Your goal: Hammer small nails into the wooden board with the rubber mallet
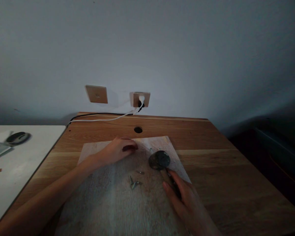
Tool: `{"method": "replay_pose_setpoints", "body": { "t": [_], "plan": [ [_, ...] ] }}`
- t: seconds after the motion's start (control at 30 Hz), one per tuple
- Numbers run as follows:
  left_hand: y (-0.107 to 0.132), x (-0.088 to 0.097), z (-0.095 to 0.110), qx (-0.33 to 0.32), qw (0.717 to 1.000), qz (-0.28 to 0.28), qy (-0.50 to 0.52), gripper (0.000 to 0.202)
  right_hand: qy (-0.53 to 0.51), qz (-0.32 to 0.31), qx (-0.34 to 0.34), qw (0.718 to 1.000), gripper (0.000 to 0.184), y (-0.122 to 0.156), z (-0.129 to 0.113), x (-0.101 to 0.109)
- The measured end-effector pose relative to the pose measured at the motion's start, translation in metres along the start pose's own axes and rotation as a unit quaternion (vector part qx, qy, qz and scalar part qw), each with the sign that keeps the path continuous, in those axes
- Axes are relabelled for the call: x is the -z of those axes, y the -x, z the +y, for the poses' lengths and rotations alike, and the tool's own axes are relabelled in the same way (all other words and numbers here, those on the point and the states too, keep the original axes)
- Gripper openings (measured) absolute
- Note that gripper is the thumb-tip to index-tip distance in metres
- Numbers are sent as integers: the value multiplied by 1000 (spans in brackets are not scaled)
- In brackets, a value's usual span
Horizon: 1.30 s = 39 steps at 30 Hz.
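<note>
My right hand is wrapped round the handle of a mallet with a dark, round head. The mallet's head is over the right side of a pale wooden board. Just beyond the head, small pale screw-like pieces show at the board's far part; whether they stand upright is unclear. My left hand is over the far middle of the board with its fingers curled in; anything between them is hidden. Nearer me, several loose screws lie on the board, with another screw just behind them.
The board rests on a brown wooden table with a round hole near its back. White and black cables run along the back to a wall socket. At left, a white table carries a dark round object.
</note>
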<state>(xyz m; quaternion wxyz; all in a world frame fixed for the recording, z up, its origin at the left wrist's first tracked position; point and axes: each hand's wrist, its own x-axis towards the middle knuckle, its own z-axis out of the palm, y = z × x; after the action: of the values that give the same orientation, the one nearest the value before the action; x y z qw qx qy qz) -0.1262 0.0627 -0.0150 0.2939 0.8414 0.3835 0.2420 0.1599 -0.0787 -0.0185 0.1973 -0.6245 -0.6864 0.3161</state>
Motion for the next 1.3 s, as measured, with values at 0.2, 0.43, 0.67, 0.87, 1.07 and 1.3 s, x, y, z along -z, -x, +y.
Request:
{"method": "replay_pose_setpoints", "body": {
  "t": [0.2,0.43,0.67,0.87,1.07,1.3],
  "plan": [
    [4,-12,-11,24,998,45,35,9,-3,19,-3,1000,47,1,4,-2],
    [7,-14,-12,-27,999,46,6,11,-7,11,16,1000,40,1,4,0],
    [7,-17,-12,-52,997,39,-51,10,-6,-8,7,1000,47,2,6,0],
    [6,-16,-12,-26,998,44,-42,15,-9,2,9,1000,47,-11,-15,4],
    [5,-17,-11,35,998,36,32,46,8,10,103,995,28,-43,-60,10],
    [13,15,2,32,999,18,-33,25,35,-8,104,994,27,-43,-54,11]
  ]
}}
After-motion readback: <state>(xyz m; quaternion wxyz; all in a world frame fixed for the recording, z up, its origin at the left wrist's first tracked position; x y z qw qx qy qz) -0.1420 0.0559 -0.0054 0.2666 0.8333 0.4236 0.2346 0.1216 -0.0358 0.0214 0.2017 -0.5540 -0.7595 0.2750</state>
